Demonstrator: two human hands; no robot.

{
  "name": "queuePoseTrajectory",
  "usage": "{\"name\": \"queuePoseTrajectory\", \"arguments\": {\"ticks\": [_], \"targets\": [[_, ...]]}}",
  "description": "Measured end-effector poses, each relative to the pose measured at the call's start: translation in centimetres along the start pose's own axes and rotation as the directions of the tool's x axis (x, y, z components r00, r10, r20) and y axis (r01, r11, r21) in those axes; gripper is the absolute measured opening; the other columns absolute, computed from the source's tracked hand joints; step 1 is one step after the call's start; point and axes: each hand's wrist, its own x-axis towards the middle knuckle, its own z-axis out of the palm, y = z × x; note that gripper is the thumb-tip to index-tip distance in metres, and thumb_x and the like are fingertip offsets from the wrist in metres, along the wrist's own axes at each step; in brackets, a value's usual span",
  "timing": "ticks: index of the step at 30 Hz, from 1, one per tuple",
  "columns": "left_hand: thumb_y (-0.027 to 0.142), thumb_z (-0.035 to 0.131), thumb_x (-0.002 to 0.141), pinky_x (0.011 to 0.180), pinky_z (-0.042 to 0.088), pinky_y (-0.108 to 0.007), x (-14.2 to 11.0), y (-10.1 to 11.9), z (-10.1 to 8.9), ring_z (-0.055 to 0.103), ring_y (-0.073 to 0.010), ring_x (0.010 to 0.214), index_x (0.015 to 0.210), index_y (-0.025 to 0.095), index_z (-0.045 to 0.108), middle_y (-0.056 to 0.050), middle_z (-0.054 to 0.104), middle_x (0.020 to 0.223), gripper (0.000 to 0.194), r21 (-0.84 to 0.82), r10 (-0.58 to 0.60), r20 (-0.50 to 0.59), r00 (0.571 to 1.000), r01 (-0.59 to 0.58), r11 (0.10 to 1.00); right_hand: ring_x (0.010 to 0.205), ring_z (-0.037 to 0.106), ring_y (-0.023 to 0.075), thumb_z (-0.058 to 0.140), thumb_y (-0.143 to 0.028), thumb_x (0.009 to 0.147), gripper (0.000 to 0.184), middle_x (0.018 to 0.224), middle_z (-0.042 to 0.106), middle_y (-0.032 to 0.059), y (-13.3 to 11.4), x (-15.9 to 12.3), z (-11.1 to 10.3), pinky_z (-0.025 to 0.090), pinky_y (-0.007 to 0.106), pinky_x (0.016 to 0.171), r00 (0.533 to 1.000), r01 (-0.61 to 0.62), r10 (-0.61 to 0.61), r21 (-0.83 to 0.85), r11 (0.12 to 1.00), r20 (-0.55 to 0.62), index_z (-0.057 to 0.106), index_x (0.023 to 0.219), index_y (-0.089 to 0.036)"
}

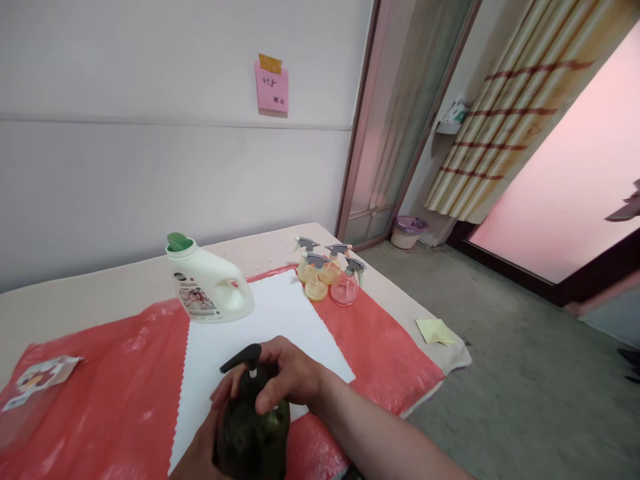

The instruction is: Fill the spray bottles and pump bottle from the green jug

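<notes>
A dark green pump bottle [253, 433] with a black pump head stands close to me at the bottom middle, held between both hands. My left hand [205, 433] is wrapped round its left side, with most of its fingers hidden behind the bottle. Coming from the right, my right hand [287, 373] grips the bottle near its neck, thumb on the front shoulder. Beneath and beyond them lies a white sheet [270, 313] with scalloped edges. A pale green jug [210, 287] with a handle and a green piece in its open mouth stands at the sheet's far left.
Several spray bottles [316, 283] with grey trigger heads cluster at the far right of the red plastic cover [125, 387]. A printed packet [40, 383] lies left, yellow notes [435, 331] near the right edge. A pink note [273, 89] is on the wall; a bin [406, 233] stands on the floor.
</notes>
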Motion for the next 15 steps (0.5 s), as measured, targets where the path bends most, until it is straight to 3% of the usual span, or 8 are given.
{"name": "queuePoseTrajectory", "arguments": {"ticks": [3,6,9,15], "targets": [[0.061,0.089,0.047,0.096,0.055,-0.053,0.0,0.2,0.5,0.055,-0.0471,0.126,0.139,0.027,0.055,-0.012,0.065,0.132,0.104,-0.026,-0.006,0.023,1.0,0.007,1.0,0.083,0.068,0.0189,0.088,-0.034,0.065,0.034,0.097,0.075,0.0078,-0.1,0.0,0.1,0.05,0.034,0.081,0.996,-0.028,0.027,-0.015,0.999,-0.08,0.075,0.091,-0.017],[0.067,0.089,0.042,0.095,0.055,-0.051,0.3,0.4,1.0,0.057,-0.0457,0.124,0.139,0.023,0.054,-0.014,0.066,0.132,0.112,-0.187,0.01,0.031,0.999,-0.004,0.982,0.084,0.066,0.0163,0.087,-0.035,0.067,0.034,0.096,0.074,0.0045,-0.3,0.1,0.4,0.049,0.032,0.081,0.979,-0.057,0.045,-0.053,0.997,-0.2,0.076,0.094,-0.018],[0.064,0.091,0.041,0.089,0.057,-0.045,0.4,0.6,1.2,0.063,-0.0415,0.116,0.136,0.023,0.054,-0.012,0.071,0.123,0.11,-0.257,-0.029,-0.077,0.997,0.008,0.966,0.081,0.064,0.0154,0.084,-0.038,0.07,0.036,0.091,0.071,0.0029,-0.4,0.2,0.8,0.048,0.032,0.08,0.96,-0.073,0.044,-0.097,0.993,-0.275,0.077,0.099,-0.018],[0.049,0.089,0.045,0.078,0.059,-0.038,0.5,1.0,1.6,0.071,-0.0332,0.096,0.123,0.023,0.06,-0.005,0.076,0.102,0.087,-0.147,-0.028,-0.267,0.963,-0.011,0.989,0.08,0.06,0.0142,0.079,-0.041,0.072,0.034,0.086,0.067,0.0001,0.2,0.7,0.9,0.046,0.03,0.079,0.924,-0.074,0.005,-0.166,0.983,-0.381,0.075,0.097,-0.019]]}}
